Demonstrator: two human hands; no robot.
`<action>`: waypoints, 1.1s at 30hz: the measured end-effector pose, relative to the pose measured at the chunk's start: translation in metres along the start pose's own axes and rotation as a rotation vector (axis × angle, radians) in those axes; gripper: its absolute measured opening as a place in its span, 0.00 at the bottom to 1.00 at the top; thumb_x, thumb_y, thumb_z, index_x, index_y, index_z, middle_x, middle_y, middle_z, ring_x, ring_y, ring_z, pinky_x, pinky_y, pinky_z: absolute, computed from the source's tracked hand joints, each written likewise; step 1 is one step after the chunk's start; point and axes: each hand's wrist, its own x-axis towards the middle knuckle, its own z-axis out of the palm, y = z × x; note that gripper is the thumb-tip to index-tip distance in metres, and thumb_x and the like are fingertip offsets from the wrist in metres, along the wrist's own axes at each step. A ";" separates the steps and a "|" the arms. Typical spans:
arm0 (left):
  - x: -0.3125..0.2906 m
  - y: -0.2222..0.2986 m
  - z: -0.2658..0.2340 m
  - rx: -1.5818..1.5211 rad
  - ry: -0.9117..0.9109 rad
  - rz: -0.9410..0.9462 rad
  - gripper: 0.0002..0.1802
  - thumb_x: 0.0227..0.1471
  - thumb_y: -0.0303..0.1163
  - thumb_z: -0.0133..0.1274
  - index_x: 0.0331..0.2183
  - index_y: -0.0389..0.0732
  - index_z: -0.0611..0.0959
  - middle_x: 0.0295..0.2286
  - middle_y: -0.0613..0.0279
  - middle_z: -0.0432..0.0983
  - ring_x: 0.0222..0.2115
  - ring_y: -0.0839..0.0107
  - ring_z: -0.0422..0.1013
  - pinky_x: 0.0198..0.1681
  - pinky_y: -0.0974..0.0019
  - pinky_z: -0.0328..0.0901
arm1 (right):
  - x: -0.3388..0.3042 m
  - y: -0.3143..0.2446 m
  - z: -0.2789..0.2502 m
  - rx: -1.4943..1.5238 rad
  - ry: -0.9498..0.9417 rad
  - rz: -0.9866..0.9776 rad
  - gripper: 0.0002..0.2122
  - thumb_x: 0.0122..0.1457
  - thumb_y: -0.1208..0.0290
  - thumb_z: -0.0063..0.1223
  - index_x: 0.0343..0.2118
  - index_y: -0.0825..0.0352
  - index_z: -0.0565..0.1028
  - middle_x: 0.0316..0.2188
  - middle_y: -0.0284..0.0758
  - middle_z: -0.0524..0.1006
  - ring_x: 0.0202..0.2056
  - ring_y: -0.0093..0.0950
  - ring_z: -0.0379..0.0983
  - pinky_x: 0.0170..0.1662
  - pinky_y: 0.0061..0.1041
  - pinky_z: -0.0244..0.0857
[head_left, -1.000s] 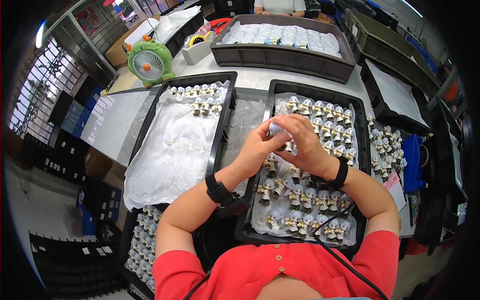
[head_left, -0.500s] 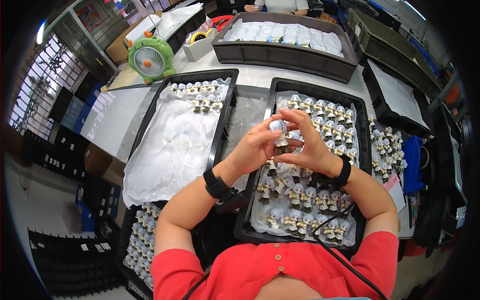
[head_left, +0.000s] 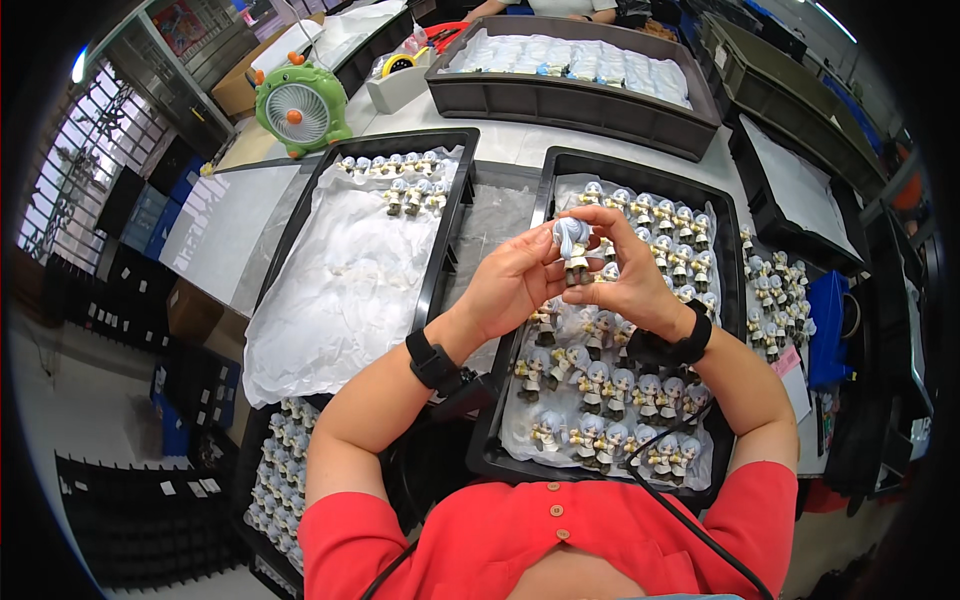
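Observation:
A small figurine (head_left: 573, 252) with pale lilac-blue hair, a white outfit and dark boots is held upright between my two hands. My left hand (head_left: 512, 283) has its thumb and fingers closed on the figurine's left side. My right hand (head_left: 632, 280) curves round the other side, thumb by the boots and fingers near the head. Both hands are above a black tray (head_left: 735, 290) lined with white paper, where several rows of similar figurines (head_left: 594, 385) lie. My fingers hide part of the held figurine.
To the left, a paper-lined black tray (head_left: 462, 185) holds figurines (head_left: 405, 197) at its far end. Behind stand a grey crate (head_left: 570, 117), a tape dispenser (head_left: 398, 82) and a green fan (head_left: 298, 108). More figurines (head_left: 775, 300) lie at right and in a lower tray (head_left: 280, 490).
The figurine has been turned in my fingers and moved slightly right. My right hand has closed in around it. At the back, the other person's arm has shifted.

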 end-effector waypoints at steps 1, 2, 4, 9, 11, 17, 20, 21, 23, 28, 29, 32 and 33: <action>0.000 0.000 0.001 -0.003 -0.011 0.004 0.25 0.61 0.40 0.34 0.54 0.34 0.61 0.50 0.52 0.63 0.48 0.62 0.66 0.42 0.63 0.68 | 0.000 0.001 -0.001 -0.026 0.006 -0.007 0.33 0.37 0.74 0.69 0.49 0.62 0.66 0.43 0.30 0.68 0.44 0.25 0.64 0.48 0.26 0.63; 0.000 0.000 0.001 -0.006 -0.021 0.009 0.25 0.61 0.39 0.35 0.54 0.34 0.60 0.50 0.52 0.63 0.48 0.63 0.66 0.42 0.64 0.68 | 0.000 0.001 -0.001 -0.024 0.007 0.003 0.33 0.37 0.73 0.69 0.49 0.62 0.66 0.44 0.30 0.68 0.45 0.26 0.64 0.48 0.26 0.62; 0.000 0.000 0.001 -0.012 -0.039 0.011 0.25 0.61 0.39 0.37 0.54 0.34 0.60 0.50 0.52 0.64 0.47 0.64 0.67 0.41 0.65 0.69 | 0.000 0.000 -0.001 -0.021 0.010 0.021 0.33 0.36 0.71 0.70 0.49 0.62 0.66 0.44 0.31 0.67 0.46 0.27 0.64 0.50 0.27 0.60; 0.000 -0.004 -0.003 -0.015 -0.033 0.017 0.26 0.59 0.38 0.43 0.54 0.35 0.61 0.48 0.54 0.67 0.45 0.68 0.69 0.39 0.68 0.70 | -0.001 0.000 0.000 -0.081 0.030 -0.005 0.34 0.36 0.68 0.71 0.49 0.63 0.66 0.46 0.35 0.67 0.48 0.30 0.64 0.51 0.27 0.59; -0.001 -0.005 -0.002 -0.015 -0.009 0.018 0.26 0.58 0.38 0.44 0.54 0.35 0.62 0.47 0.54 0.68 0.45 0.68 0.69 0.40 0.67 0.70 | -0.002 -0.001 0.000 -0.088 0.026 0.009 0.35 0.36 0.66 0.71 0.50 0.63 0.66 0.46 0.37 0.66 0.48 0.31 0.64 0.51 0.28 0.59; -0.003 -0.005 -0.003 -0.007 0.012 0.034 0.24 0.57 0.36 0.47 0.52 0.36 0.65 0.45 0.56 0.70 0.46 0.69 0.69 0.43 0.66 0.69 | -0.001 0.002 0.001 -0.082 0.011 0.065 0.35 0.37 0.63 0.69 0.51 0.62 0.66 0.47 0.37 0.67 0.48 0.31 0.64 0.52 0.29 0.57; -0.003 -0.004 0.002 0.010 0.074 0.032 0.23 0.55 0.33 0.50 0.51 0.36 0.66 0.44 0.56 0.70 0.45 0.69 0.69 0.44 0.66 0.68 | -0.001 0.004 -0.004 -0.072 0.000 0.043 0.34 0.38 0.65 0.68 0.52 0.62 0.67 0.48 0.36 0.68 0.49 0.30 0.64 0.53 0.30 0.56; -0.004 -0.002 0.003 0.016 0.107 0.029 0.23 0.54 0.32 0.51 0.50 0.37 0.67 0.43 0.56 0.71 0.44 0.69 0.69 0.44 0.66 0.68 | 0.000 0.006 -0.006 -0.050 -0.016 0.047 0.34 0.39 0.64 0.67 0.53 0.61 0.66 0.50 0.35 0.68 0.51 0.30 0.63 0.53 0.30 0.55; -0.008 0.009 0.006 0.063 0.212 0.010 0.21 0.52 0.30 0.53 0.48 0.38 0.69 0.40 0.57 0.73 0.40 0.69 0.71 0.43 0.66 0.68 | 0.001 0.007 -0.007 -0.015 -0.005 0.020 0.34 0.40 0.64 0.66 0.53 0.61 0.65 0.50 0.34 0.69 0.52 0.29 0.63 0.53 0.30 0.54; -0.009 0.088 -0.021 0.563 0.377 0.087 0.21 0.50 0.29 0.56 0.46 0.38 0.72 0.40 0.60 0.74 0.38 0.71 0.73 0.43 0.68 0.67 | 0.003 0.016 -0.019 -0.077 0.017 0.051 0.28 0.49 0.62 0.60 0.53 0.61 0.65 0.49 0.34 0.70 0.52 0.28 0.64 0.53 0.30 0.54; -0.008 0.109 -0.048 0.696 0.428 0.074 0.23 0.49 0.31 0.57 0.47 0.37 0.71 0.40 0.59 0.75 0.37 0.72 0.73 0.42 0.68 0.67 | 0.003 0.015 -0.021 -0.079 0.028 0.055 0.27 0.50 0.62 0.59 0.53 0.62 0.65 0.48 0.34 0.70 0.52 0.28 0.64 0.53 0.29 0.55; -0.025 0.143 -0.127 1.049 0.879 0.265 0.25 0.46 0.29 0.58 0.47 0.33 0.71 0.33 0.56 0.76 0.31 0.74 0.72 0.33 0.73 0.68 | 0.010 0.015 -0.021 -0.085 0.052 0.030 0.24 0.51 0.61 0.58 0.51 0.63 0.67 0.47 0.34 0.71 0.51 0.27 0.65 0.52 0.28 0.57; -0.034 0.151 -0.175 1.207 1.024 0.303 0.21 0.42 0.28 0.58 0.41 0.31 0.76 0.31 0.53 0.77 0.29 0.71 0.74 0.32 0.69 0.69 | 0.014 0.015 -0.019 -0.097 0.041 0.023 0.24 0.51 0.61 0.58 0.50 0.63 0.67 0.47 0.34 0.71 0.51 0.27 0.65 0.52 0.28 0.57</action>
